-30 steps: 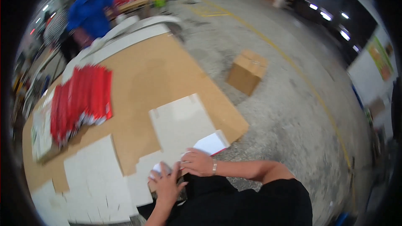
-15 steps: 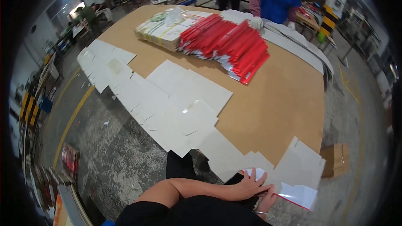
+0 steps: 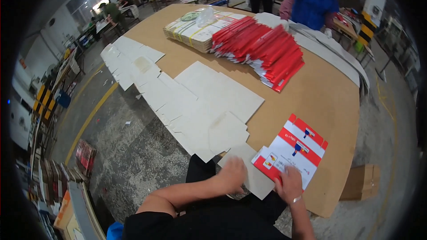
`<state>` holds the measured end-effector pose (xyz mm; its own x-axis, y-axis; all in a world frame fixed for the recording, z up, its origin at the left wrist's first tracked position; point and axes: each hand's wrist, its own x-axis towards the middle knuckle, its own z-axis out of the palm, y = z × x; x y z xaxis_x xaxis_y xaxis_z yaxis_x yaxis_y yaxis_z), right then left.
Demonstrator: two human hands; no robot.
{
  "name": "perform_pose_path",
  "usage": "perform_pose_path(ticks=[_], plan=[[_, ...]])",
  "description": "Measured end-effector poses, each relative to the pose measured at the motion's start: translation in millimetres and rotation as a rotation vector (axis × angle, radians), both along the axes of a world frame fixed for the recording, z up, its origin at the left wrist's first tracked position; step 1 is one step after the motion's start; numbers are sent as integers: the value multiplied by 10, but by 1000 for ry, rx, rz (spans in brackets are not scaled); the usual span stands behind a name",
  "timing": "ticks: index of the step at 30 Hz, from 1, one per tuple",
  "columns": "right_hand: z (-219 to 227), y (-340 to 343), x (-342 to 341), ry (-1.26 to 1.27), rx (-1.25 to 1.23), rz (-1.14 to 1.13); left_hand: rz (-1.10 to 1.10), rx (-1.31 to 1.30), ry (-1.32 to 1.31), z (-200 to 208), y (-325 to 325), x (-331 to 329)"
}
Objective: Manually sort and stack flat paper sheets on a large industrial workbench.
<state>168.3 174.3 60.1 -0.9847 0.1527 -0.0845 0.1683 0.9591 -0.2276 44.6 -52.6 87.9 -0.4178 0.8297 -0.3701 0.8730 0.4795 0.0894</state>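
A flat red-and-white printed carton point(image 3: 308, 152) lies printed side up near the table's front right. My right hand point(image 3: 290, 182) grips its near edge, with the fingers on top and the thumb by the edge. To the left, my left hand point(image 3: 234, 173) hovers over a grey cardboard sheet point(image 3: 258, 182), apart from the carton. Motion smears its fingers, so what they hold, if anything, is not clear. A fanned row of folded red-and-white cartons point(image 3: 267, 49) lies farther back on the table.
Grey-white cardboard sheets point(image 3: 213, 89) cover the left of the brown table point(image 3: 320, 93). A strapped stack of flat cartons point(image 3: 191, 35) sits at the back. A person in blue point(image 3: 313, 2) stands at the far side. An open brown box point(image 3: 362, 182) is on the floor at right.
My hands were together at the sheet's near edge; now they are apart, the left one lifted away. The carton has turned from its plain side to its printed side. The view has shifted slightly.
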Motion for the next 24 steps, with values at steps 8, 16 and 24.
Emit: perform_pose_path(ticks=[8, 16, 24], plan=[[-471, 36, 67, 159, 180, 183, -171, 451, 336, -763, -138, -341], [-515, 473, 517, 718, -162, 142, -293, -102, -516, -180, 651, -1052], [-198, 306, 349, 131, -58, 85, 1, 116, -385, -595, 993, -1227]])
